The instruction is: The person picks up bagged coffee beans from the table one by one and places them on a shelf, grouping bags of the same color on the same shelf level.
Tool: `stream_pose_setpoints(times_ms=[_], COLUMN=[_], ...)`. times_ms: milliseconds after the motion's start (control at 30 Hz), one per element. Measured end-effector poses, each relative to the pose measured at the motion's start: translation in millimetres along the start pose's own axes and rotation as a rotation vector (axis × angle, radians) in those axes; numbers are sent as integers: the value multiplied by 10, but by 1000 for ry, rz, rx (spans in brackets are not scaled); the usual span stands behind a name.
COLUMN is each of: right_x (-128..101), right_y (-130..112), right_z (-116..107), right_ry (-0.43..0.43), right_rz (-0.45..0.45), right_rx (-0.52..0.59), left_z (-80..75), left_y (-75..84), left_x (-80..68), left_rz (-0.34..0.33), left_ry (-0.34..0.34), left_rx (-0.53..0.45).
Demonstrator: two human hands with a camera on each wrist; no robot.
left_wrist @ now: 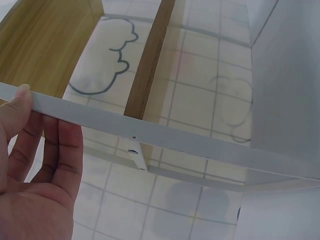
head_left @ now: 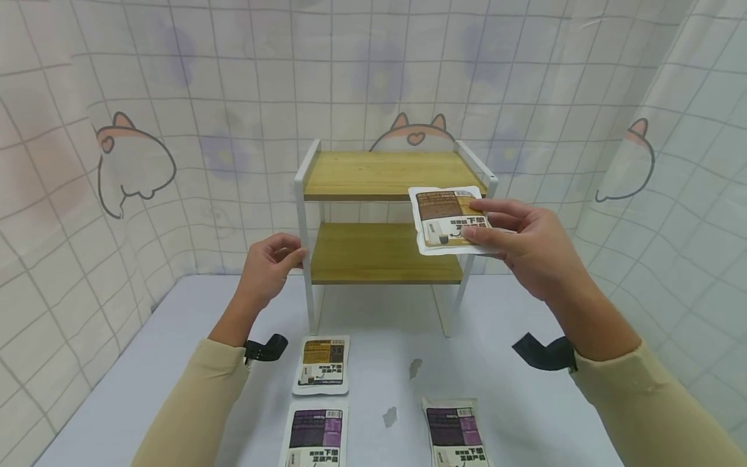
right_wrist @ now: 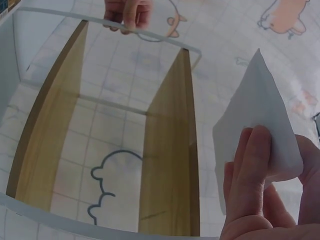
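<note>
My right hand [head_left: 528, 243] pinches a flat white-edged packet [head_left: 446, 224] with a brown and yellow label, thumb on its printed face. The packet is raised in front of the right side of a two-tier wooden shelf rack [head_left: 385, 253]. In the right wrist view its plain white back [right_wrist: 257, 110] shows, with fingers spread against it. My left hand [head_left: 271, 266] grips the rack's white front left post [left_wrist: 95, 115], thumb on one side and fingers curled behind. Both wooden boards hold nothing in the head view.
On the white table [head_left: 233, 415] lie a brown-yellow packet [head_left: 322, 364] and two purple-labelled packets, one at left [head_left: 316, 434] and one at right [head_left: 456, 433]. Grey patches [head_left: 390, 417] mark the tabletop. A checked curtain [head_left: 245, 78] with cartoon animals hangs behind and at the sides.
</note>
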State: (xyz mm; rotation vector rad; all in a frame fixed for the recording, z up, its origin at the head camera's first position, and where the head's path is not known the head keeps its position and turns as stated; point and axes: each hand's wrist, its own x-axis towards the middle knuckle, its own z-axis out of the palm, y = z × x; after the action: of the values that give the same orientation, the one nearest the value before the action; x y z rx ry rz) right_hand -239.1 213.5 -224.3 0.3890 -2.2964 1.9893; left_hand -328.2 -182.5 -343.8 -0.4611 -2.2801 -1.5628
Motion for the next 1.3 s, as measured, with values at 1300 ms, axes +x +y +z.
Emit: stream_pose_setpoints(times_ms=[1300], right_x=[325], right_y=[-116], right_z=[-38], right_ry=[69], right_rz=[62], right_rx=[62], left_z=[2], left_y=[15], left_x=[1], left_rz=[5], left_ry=[-10], left_rx=[-21])
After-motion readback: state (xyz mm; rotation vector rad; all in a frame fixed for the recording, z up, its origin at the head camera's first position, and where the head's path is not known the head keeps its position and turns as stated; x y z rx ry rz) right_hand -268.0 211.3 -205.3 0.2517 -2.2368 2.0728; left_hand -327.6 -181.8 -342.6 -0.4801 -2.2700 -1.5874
